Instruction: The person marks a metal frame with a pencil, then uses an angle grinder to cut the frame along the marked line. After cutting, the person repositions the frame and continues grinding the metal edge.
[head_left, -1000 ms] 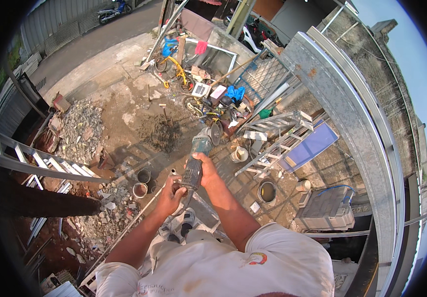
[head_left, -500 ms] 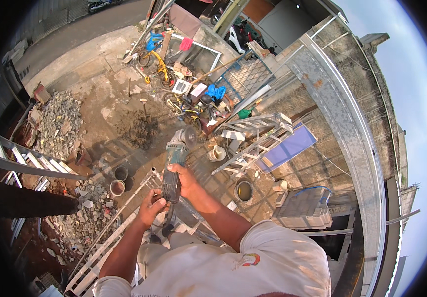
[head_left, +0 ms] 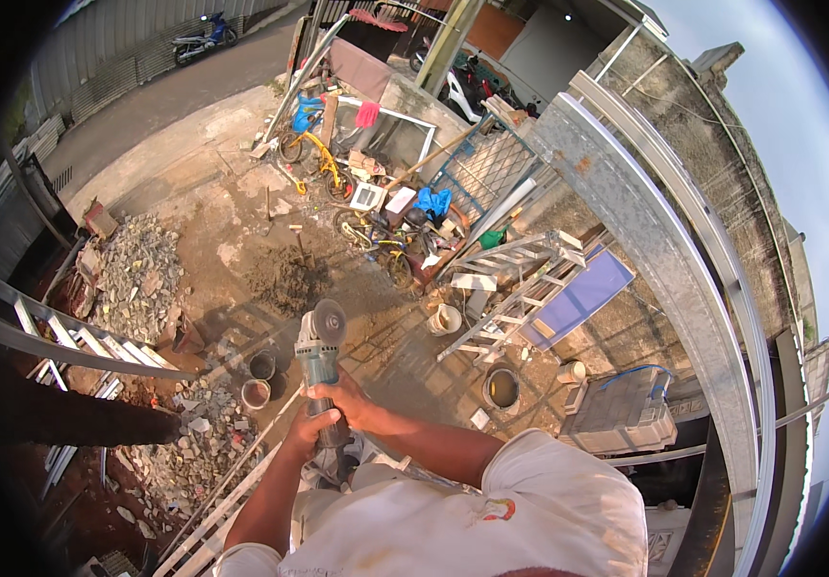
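A dirt yard (head_left: pixel 241 212) lies open between a rubble heap (head_left: pixel 140 279) and blue panel (head_left: pixel 578 303), a galvanized beam (head_left: pixel 650 216) edging the right; above, left hand (head_left: pixel 311 428) and right hand (head_left: pixel 349 400) clasp the angle grinder (head_left: pixel 318 351).

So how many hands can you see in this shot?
2, both on the angle grinder: the left hand grips the lower part of its body, and the right hand holds it nearer the disc. No others show.
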`<action>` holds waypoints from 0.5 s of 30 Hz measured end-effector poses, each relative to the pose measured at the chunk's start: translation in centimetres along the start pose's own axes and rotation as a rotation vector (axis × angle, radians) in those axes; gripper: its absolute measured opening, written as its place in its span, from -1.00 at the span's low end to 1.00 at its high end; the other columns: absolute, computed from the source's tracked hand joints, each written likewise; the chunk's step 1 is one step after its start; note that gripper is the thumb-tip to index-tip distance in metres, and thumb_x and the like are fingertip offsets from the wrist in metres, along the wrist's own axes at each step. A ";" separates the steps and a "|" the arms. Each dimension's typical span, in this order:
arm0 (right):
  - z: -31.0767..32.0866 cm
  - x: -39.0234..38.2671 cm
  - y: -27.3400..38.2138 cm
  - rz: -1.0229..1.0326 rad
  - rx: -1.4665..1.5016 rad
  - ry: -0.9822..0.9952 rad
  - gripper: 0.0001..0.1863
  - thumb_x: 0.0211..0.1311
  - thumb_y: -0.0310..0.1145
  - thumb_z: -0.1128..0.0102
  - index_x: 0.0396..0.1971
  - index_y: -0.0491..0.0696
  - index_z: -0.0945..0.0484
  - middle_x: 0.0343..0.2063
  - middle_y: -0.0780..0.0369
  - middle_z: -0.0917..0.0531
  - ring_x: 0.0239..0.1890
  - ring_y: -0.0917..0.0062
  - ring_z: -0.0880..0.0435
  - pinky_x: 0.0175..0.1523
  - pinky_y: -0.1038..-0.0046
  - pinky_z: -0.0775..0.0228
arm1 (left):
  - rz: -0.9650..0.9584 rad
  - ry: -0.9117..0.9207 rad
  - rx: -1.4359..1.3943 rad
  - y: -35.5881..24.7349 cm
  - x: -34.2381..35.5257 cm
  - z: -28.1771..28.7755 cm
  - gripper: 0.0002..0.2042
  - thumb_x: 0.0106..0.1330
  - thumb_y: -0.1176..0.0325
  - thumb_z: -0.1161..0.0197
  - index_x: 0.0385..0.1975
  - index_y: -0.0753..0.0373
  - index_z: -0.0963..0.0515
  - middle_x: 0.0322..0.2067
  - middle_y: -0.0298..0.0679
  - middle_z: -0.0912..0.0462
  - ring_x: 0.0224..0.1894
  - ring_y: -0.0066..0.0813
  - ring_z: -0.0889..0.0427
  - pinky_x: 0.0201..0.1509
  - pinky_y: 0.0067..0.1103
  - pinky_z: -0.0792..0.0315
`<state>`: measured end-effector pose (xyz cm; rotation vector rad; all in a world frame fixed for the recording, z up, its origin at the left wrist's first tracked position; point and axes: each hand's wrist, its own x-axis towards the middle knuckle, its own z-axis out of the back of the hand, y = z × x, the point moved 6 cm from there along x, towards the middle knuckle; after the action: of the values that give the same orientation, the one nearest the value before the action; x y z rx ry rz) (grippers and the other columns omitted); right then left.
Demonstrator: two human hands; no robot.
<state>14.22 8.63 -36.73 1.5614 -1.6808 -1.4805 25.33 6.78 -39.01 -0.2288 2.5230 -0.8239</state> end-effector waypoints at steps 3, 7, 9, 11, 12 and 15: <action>-1.2 0.1 2.2 0.027 -0.074 0.038 -0.18 -0.05 -0.20 -0.43 0.26 -0.11 -0.31 -0.07 0.12 -0.60 -0.02 0.34 -0.66 0.10 0.23 -0.51 | -0.033 -0.049 0.040 -0.7 -0.6 -0.6 -0.48 0.12 0.36 -0.43 0.10 0.28 -0.48 -0.12 -0.21 -0.64 -0.11 -0.36 -0.68 -0.03 -0.39 -0.58; -1.3 0.6 4.2 0.111 -0.255 0.160 -0.07 -0.09 -0.13 -0.47 0.31 -0.14 -0.27 0.00 0.12 -0.57 0.04 0.33 -0.65 0.17 0.24 -0.47 | -0.182 0.003 0.042 -1.4 -0.8 -2.7 -0.45 0.11 0.36 -0.37 0.15 0.27 -0.42 -0.10 -0.17 -0.63 -0.15 -0.32 -0.69 -0.07 -0.38 -0.62; -0.8 0.1 5.3 0.086 -0.388 0.133 0.03 -0.17 0.00 -0.52 0.33 -0.14 -0.27 0.06 0.07 -0.55 0.11 0.27 -0.60 0.22 0.22 -0.42 | -0.231 -0.004 0.018 -1.8 -1.0 -4.3 -0.46 0.12 0.38 -0.35 0.14 0.29 -0.42 -0.11 -0.16 -0.62 -0.15 -0.33 -0.69 -0.08 -0.38 -0.62; 0.4 -1.3 6.4 0.033 -0.570 0.026 0.09 -0.18 0.14 -0.54 0.33 -0.13 -0.26 0.16 -0.03 -0.52 0.23 0.17 -0.54 0.29 0.16 -0.37 | -0.285 -0.091 -0.029 -2.2 -1.2 -5.1 -0.47 0.14 0.37 -0.34 0.15 0.30 -0.41 -0.11 -0.16 -0.62 -0.14 -0.36 -0.69 -0.07 -0.40 -0.63; 1.0 -3.2 8.0 0.007 -0.691 -0.009 0.09 -0.12 0.18 -0.53 0.34 -0.14 -0.24 0.22 -0.09 -0.49 0.29 0.12 -0.52 0.33 0.13 -0.36 | -0.294 -0.144 0.011 -2.2 -1.0 -4.1 -0.49 0.15 0.36 -0.35 0.13 0.32 -0.43 -0.13 -0.16 -0.64 -0.14 -0.36 -0.70 -0.07 -0.40 -0.63; 1.5 -12.8 19.6 0.249 -0.970 -0.073 -0.18 0.19 -0.25 -0.48 0.35 -0.12 -0.20 0.22 0.00 -0.53 0.28 0.27 -0.56 0.32 0.22 -0.40 | -0.374 -0.211 0.081 -4.8 -1.8 -1.9 -0.52 0.12 0.33 -0.39 0.02 0.41 -0.48 -0.20 -0.05 -0.69 -0.24 -0.25 -0.74 -0.14 -0.38 -0.67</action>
<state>7.66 16.95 -15.80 0.7444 -0.8670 -1.8060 26.01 4.39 -34.16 -0.7373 2.2744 -0.9832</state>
